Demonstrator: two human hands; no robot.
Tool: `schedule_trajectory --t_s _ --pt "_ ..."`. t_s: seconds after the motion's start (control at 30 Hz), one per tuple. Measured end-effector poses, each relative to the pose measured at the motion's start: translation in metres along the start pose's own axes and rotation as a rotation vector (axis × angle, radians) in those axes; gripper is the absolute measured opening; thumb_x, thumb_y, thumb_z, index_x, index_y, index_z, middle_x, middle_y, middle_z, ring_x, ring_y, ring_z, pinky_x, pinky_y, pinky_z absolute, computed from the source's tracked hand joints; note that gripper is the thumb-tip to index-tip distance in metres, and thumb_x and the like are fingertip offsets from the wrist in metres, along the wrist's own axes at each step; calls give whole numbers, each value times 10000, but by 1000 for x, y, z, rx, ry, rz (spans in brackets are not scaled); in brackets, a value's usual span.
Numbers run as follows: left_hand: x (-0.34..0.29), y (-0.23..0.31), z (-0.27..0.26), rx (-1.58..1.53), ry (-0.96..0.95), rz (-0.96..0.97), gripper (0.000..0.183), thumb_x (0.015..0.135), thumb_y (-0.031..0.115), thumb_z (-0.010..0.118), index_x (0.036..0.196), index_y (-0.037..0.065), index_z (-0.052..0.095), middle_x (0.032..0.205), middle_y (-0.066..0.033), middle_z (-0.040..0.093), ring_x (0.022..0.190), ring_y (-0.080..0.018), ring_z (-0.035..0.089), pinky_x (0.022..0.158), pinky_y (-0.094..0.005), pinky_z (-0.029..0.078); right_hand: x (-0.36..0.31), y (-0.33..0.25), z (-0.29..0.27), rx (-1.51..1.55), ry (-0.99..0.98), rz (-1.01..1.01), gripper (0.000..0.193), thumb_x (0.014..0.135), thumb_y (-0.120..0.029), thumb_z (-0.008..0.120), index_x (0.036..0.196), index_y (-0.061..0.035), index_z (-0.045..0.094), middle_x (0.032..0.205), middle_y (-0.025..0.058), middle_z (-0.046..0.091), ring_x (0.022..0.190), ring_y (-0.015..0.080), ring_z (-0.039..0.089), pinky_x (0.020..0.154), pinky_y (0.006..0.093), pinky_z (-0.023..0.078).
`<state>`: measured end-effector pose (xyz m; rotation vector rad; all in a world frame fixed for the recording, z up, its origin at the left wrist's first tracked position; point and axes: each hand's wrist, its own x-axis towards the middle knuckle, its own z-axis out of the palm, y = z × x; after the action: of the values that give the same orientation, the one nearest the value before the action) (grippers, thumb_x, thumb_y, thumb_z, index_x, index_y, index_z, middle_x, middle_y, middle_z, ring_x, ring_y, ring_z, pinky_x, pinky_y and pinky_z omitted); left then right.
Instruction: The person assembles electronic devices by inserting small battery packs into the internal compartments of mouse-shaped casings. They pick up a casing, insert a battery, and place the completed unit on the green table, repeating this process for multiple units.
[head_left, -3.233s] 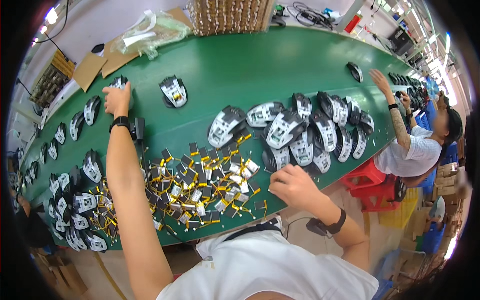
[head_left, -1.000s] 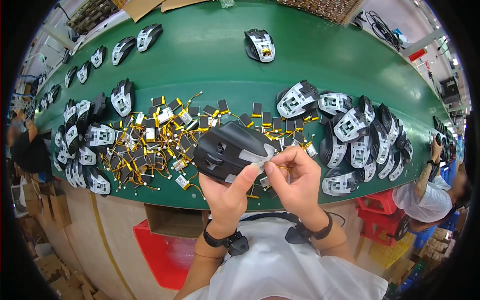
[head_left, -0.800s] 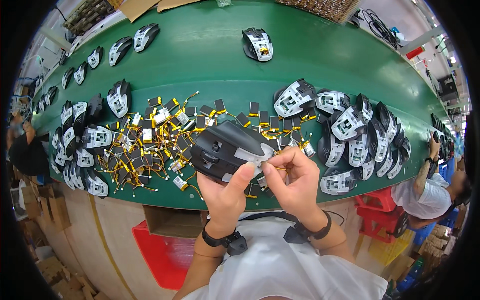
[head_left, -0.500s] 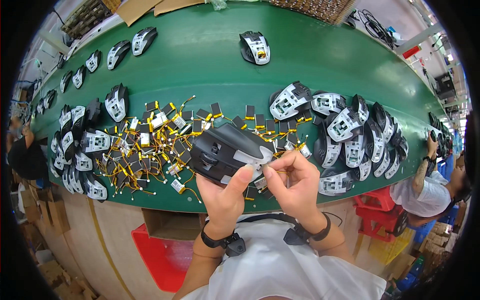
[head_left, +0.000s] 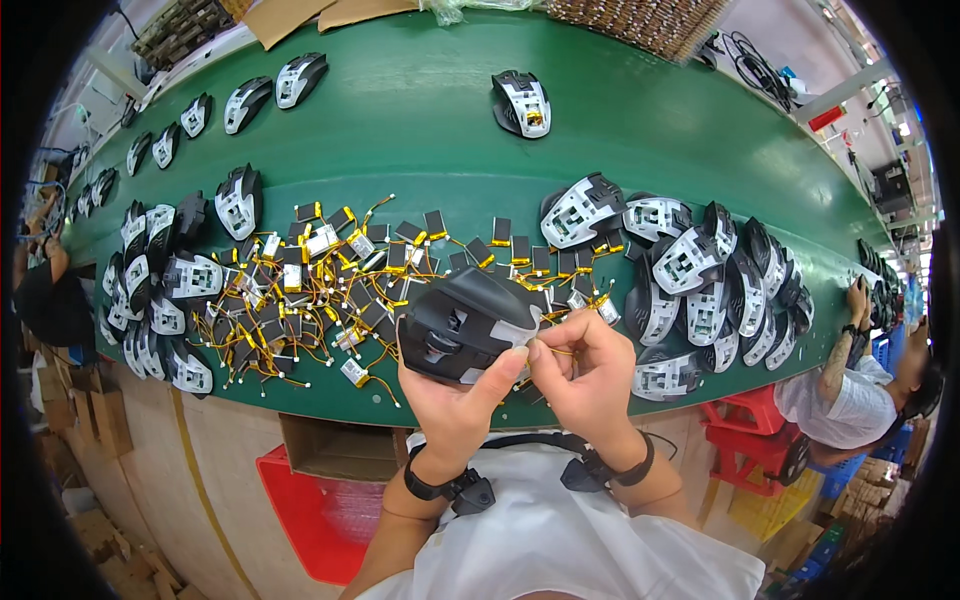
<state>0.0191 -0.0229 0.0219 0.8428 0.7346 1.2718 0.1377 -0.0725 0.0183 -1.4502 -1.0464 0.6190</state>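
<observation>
A black and grey computer mouse point(head_left: 465, 325) rests in my left hand point(head_left: 455, 405), whose fingers curl beneath it and whose thumb presses on its near edge. At the right end of that mouse, the fingertips of my right hand point(head_left: 585, 370) pinch a thin wire, of which only a short yellowish bit shows. The inside of the held mouse is turned away from view. Behind and left of my hands lies a loose heap of small flat batteries point(head_left: 300, 290) with yellow tape, coloured wires and white plugs.
Opened mice with white frames pile up at the right point(head_left: 690, 260) and left point(head_left: 150, 270) of the green belt point(head_left: 420, 120). One mouse point(head_left: 523, 105) with a battery inside sits farther back. A red bin point(head_left: 310, 520) stands below the belt's edge. Another person point(head_left: 840, 390) works at far right.
The held mouse has tilted and turned slightly, its right end now nearer my right fingertips. My hands keep their hold. The mice farther back on the belt appear shifted slightly right and down.
</observation>
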Motion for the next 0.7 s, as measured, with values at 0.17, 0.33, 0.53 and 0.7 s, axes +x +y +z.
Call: schedule_trajectory --t_s 0.17,0.33,0.53,0.7 --pt "3 -6 -2 28 -39 18 523 729 6 803 1162 -24 509 1008 -98 658 854 -132 655 742 -257 539 2 4 -2 208 -12 175 112 817 19 703 806 0 593 660 -36 572 549 -15 437 474 168 336" --pt "2 -7 -3 50 -71 9 506 743 16 797 1160 -25 514 1003 -90 659 856 -128 652 754 -264 537 2 4 -2 225 -13 199 122 818 23 698 795 -11 584 664 -36 574 559 -11 438 484 166 337" --pt "-2 -9 -2 -43 11 12 504 759 34 794 1172 -24 512 1038 -87 644 894 -130 643 785 -266 529 0 8 -4 319 -44 222 158 838 12 697 910 -2 557 786 16 612 650 25 534 547 182 427" --pt "-2 -7 -2 -56 27 42 507 769 45 788 1184 -18 504 1067 -92 631 925 -132 630 806 -272 521 4 7 -12 468 -153 370 225 873 6 673 1034 12 516 921 67 620 783 60 595 629 203 487"
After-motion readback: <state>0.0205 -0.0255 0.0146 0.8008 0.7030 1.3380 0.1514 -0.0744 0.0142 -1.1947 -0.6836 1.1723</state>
